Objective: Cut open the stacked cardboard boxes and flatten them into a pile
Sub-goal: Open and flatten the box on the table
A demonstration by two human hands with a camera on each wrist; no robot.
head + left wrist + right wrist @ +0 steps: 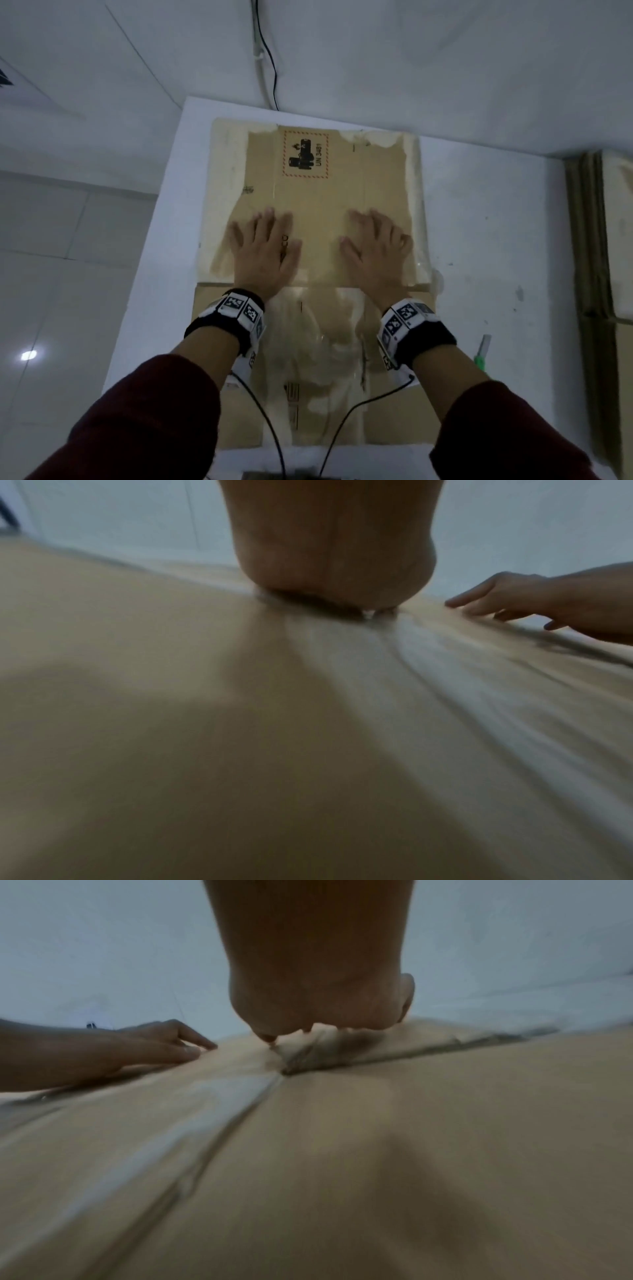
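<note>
The camera on my head looks steeply down and forward, high enough to take in both my forearms, my left hand (265, 251) and right hand (375, 251), the whole flattened cardboard (322, 192) and the white surface (486, 212) around it. The camera on my left wrist sits very low, almost skimming the cardboard (171, 723), facing along my palm heel; it is blurred. The right wrist camera sits just as low and close, looking along my right hand (315, 974). Each wrist view catches the other hand at its edge, and all three views share the cardboard.
</note>
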